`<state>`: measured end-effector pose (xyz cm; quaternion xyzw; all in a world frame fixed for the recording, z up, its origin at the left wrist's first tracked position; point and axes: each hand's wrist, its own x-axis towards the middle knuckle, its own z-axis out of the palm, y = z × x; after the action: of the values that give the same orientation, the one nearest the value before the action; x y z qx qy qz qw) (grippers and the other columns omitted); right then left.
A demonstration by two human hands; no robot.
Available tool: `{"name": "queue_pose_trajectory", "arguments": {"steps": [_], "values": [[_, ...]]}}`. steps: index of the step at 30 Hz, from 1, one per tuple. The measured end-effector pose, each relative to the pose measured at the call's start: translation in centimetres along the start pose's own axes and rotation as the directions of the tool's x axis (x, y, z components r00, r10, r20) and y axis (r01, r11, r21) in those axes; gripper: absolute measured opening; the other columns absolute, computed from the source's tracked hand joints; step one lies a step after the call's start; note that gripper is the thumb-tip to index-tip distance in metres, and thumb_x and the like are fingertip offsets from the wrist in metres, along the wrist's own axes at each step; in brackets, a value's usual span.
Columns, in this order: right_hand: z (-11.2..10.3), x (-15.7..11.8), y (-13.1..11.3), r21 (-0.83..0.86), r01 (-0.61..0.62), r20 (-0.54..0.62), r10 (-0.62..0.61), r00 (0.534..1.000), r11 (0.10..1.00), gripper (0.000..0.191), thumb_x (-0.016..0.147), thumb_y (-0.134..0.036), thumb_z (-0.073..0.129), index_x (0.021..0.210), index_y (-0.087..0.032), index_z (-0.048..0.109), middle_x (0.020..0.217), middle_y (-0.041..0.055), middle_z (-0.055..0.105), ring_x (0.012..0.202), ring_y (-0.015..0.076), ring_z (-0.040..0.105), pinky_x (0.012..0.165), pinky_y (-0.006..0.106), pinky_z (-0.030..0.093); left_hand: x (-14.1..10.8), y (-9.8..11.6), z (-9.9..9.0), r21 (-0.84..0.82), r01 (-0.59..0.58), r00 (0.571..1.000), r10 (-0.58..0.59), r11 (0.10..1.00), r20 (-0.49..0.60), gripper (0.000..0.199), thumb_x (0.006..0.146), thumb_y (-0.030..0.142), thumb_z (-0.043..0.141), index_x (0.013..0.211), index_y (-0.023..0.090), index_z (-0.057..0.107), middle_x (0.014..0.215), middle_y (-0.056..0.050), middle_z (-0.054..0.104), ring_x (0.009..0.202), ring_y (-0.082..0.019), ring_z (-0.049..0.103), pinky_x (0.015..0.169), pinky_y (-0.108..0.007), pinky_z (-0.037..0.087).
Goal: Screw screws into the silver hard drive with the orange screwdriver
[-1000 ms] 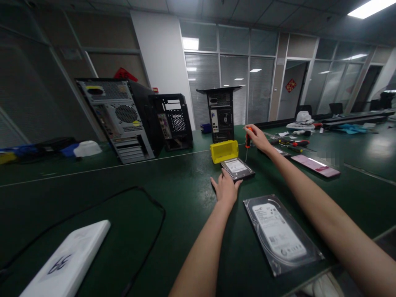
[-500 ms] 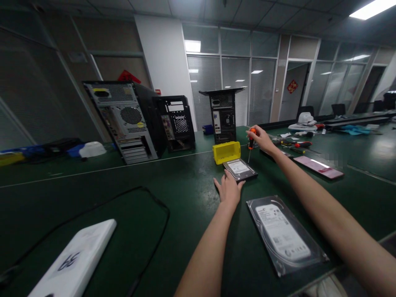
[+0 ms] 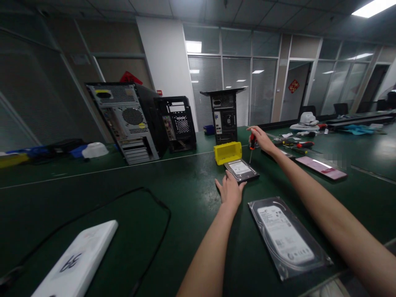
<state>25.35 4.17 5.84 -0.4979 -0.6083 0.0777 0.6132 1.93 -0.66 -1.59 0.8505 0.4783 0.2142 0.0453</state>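
A small hard drive [image 3: 240,168] lies flat on the green table beside a yellow open box [image 3: 228,153]. My left hand [image 3: 230,189] rests at the drive's near edge with its fingers spread, fingertips touching it. In my right hand [image 3: 260,139] is an upright red and black screwdriver [image 3: 252,141], gripped at the handle, with its tip down at the drive's far right corner. A larger hard drive in a clear bag [image 3: 286,235] lies nearer, between my forearms.
A white case marked with writing [image 3: 77,258] and a black cable [image 3: 161,202] are at the left. Computer cases [image 3: 133,119] stand behind. A pink phone [image 3: 321,167] and tools [image 3: 305,144] lie to the right.
The view has shifted slightly. My right hand's fingers have changed position a little on the screwdriver handle. My left hand stays at the small drive.
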Motion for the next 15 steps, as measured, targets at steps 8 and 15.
{"name": "queue_pose_trajectory", "arguments": {"steps": [8,15], "values": [[0.01,0.18,-0.05,0.027,0.053,-0.005,-0.053,0.999,0.998,0.035,0.084,-0.053,0.056,0.097,-0.02,0.057,0.073,-0.0002,0.06,0.072,0.0162,0.059,0.071,0.03,0.048,-0.11,0.09,-0.32,0.003,0.004,1.0,-0.004,1.0,0.0,0.071,0.091,0.042,0.055,0.145,0.003,0.031,0.139,-0.024,0.051,0.131,-0.029,0.047,0.114,-0.055,0.022],[0.08,0.27,-0.36,0.046,0.081,0.014,-0.082,0.997,0.996,0.029,0.081,-0.045,0.063,0.093,-0.019,0.06,0.075,0.0012,0.062,0.073,0.0166,0.061,0.074,0.03,0.047,0.02,0.07,-0.26,0.0,-0.004,1.0,0.004,1.0,0.001,0.07,0.09,0.041,0.055,0.144,0.003,0.032,0.139,-0.025,0.051,0.132,-0.029,0.045,0.115,-0.056,0.021]]}}
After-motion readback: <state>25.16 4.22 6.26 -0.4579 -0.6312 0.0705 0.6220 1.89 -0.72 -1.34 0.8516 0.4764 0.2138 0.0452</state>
